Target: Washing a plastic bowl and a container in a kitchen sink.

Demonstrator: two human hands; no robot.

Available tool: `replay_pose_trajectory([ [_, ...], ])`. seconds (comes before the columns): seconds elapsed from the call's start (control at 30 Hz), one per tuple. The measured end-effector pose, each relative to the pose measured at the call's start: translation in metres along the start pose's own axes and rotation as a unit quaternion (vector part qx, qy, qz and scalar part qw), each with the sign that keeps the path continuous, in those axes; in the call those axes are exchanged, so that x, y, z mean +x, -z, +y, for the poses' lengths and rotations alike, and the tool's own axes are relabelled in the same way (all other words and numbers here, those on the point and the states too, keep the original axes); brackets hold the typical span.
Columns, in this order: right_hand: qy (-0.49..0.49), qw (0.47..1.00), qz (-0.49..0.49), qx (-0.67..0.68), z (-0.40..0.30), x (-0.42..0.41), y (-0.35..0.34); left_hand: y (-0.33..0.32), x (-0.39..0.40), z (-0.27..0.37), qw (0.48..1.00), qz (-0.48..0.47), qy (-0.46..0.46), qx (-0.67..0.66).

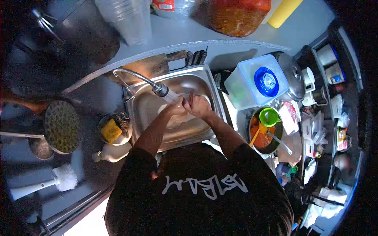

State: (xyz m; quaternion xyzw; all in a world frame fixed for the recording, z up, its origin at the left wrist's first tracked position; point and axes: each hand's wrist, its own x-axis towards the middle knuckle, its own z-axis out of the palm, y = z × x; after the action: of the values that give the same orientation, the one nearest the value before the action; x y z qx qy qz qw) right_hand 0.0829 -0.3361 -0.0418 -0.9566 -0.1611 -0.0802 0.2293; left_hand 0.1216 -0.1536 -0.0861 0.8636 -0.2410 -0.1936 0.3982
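Note:
My left hand [176, 108] is under the water stream from the spray head of a flexible faucet [160, 89]. Against it, fingers curled, is my right hand [200, 106]. Both are over a stainless steel sink [141, 124]. Something small and brownish shows between the fingers, but I cannot tell whether it is an object or part of a hand. A whitish shape, partly hidden by the hands and water, lies below them in the basin. Whether either hand grips anything is not clear.
Left of the sink are a bowl with a yellow sponge [111, 131], a white bottle [115, 153] and a white brush [65, 177]. At right stand a lidded plastic container [243, 84] and a pan of orange-red contents with a green funnel [269, 116]. Knives [196, 57] stand behind the sink.

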Motion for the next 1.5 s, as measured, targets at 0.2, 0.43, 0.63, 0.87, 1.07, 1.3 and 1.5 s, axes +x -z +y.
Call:
replay_pose_trajectory([
  [0.2,0.089,0.995,-0.024,0.028,-0.034,0.009,0.014,-0.070,0.054,-0.155,0.991,0.051,-0.065,-0.107],
  [0.43,0.021,0.993,-0.039,0.107,-0.027,0.000,0.031,-0.085,0.053,-0.119,0.988,-0.071,-0.054,-0.126],
  [0.63,0.041,0.995,-0.070,0.050,-0.044,0.007,0.025,-0.038,0.016,-0.122,0.983,-0.122,-0.011,-0.140],
  [0.87,0.054,0.998,0.019,0.012,-0.017,0.014,-0.009,0.017,-0.041,-0.103,0.972,-0.177,0.025,-0.154],
  [1.07,0.012,0.997,0.022,0.066,0.006,0.009,-0.008,0.077,-0.070,-0.009,0.966,-0.203,0.109,0.121],
  [1.3,-0.029,0.991,-0.024,0.128,-0.018,0.006,0.012,0.011,-0.011,0.010,0.967,0.034,-0.012,0.254],
  [1.5,0.006,0.978,0.019,0.208,-0.069,0.022,0.031,0.021,0.005,-0.170,0.946,0.268,-0.010,0.181],
])
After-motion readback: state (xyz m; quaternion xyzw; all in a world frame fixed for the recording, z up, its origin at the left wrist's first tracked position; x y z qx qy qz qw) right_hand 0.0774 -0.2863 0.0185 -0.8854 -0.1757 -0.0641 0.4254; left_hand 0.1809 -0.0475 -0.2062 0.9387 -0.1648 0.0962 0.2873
